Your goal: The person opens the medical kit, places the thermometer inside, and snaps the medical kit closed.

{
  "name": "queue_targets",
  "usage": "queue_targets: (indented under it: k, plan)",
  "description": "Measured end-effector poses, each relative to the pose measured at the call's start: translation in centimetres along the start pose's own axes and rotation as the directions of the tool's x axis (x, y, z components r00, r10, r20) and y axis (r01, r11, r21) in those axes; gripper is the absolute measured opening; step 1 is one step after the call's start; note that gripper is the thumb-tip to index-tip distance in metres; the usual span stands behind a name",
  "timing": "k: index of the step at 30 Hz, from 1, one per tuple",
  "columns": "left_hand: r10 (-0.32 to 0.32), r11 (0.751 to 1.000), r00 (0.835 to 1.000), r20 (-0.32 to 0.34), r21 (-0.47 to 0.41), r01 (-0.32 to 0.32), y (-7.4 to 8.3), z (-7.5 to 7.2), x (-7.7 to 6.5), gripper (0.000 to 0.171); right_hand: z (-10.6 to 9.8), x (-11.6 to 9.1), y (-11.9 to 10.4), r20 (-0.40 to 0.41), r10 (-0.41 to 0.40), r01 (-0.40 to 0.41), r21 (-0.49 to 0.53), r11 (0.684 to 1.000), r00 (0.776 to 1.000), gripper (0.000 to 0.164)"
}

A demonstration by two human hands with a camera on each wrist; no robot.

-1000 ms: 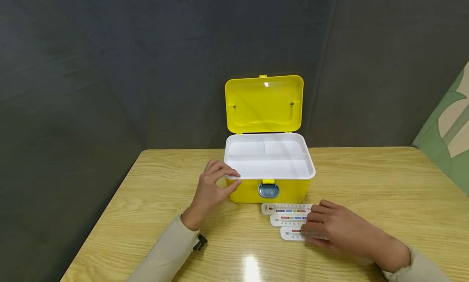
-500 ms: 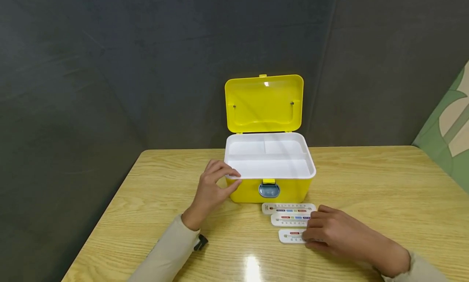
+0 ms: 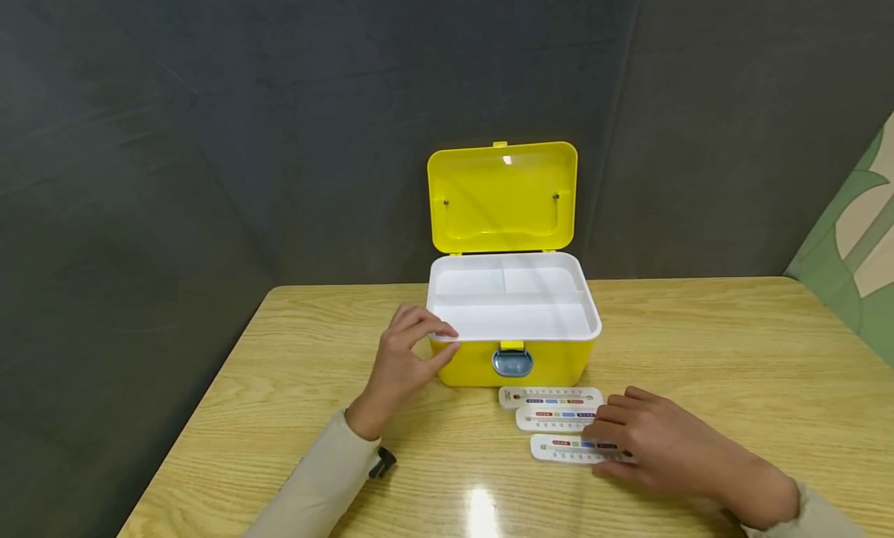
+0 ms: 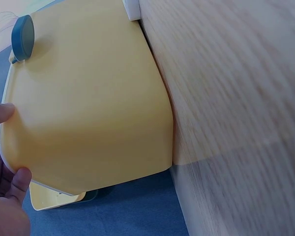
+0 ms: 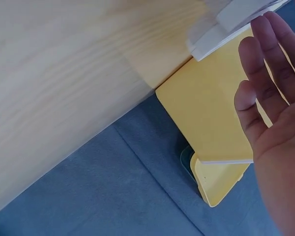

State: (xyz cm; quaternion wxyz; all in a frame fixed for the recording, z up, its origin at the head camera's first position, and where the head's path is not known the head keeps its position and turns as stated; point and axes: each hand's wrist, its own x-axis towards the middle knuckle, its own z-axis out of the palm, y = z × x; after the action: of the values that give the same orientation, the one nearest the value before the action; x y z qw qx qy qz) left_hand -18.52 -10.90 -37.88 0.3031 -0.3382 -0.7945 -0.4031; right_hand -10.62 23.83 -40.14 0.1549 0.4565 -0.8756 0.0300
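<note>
At the front left corner of a yellow storage box (image 3: 464,367), my left hand (image 3: 405,355) pinches the rim, thumb outside and fingers over the white inner tray (image 3: 510,321). The thumb (image 4: 1,114) shows against the box's front wall in the left wrist view. Three white strip thermometers lie flat before the box: the far one (image 3: 552,394), the middle one (image 3: 555,425) and the near one (image 3: 576,445). My right hand (image 3: 663,445) hovers over the near thermometer's right end with loosely bent fingers. In the right wrist view its fingers (image 5: 265,73) are parted and relaxed.
The box's yellow lid (image 3: 503,200) stands raised at the back. A blue-grey latch (image 3: 513,362) hangs on the front wall. The wooden table (image 3: 698,336) ends at a dark curtain (image 3: 349,134). A black strap end (image 3: 382,462) hangs by the left sleeve.
The near thermometer has shifted slightly left and away from the middle one. My right hand has drawn a little to the right, uncovering more of it. My left hand has stayed still.
</note>
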Motion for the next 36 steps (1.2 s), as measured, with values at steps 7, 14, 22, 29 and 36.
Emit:
queue_targets:
  k: [7,14,22,29,36]
  plan:
    - [-0.005,1.0,1.0,0.001,0.005,0.005,0.07,0.01,0.0,0.013,-0.17,-0.42,0.24,0.081,0.033,-0.036,0.031,0.999,0.996,0.032]
    - [-0.005,1.0,1.0,0.003,0.006,0.005,0.07,0.0,-0.03,0.013,-0.28,-0.61,0.29,0.117,0.059,-0.063,0.028,0.998,0.991,0.036]
    - [0.0,1.0,1.0,0.001,0.01,0.0,-0.02,-0.01,-0.07,0.014,-0.13,-0.57,0.02,0.126,0.031,-0.037,0.046,0.998,0.992,0.039]
    - [0.007,1.0,1.0,0.0,0.006,-0.007,-0.12,0.03,-0.09,0.014,-0.11,-0.53,-0.15,0.186,0.042,-0.054,0.06,0.997,0.982,0.041]
    - [0.014,1.0,1.0,-0.002,0.0,-0.014,-0.22,0.07,-0.08,0.014,0.05,-0.56,-0.15,0.136,-0.002,-0.004,0.047,0.999,0.991,0.039]
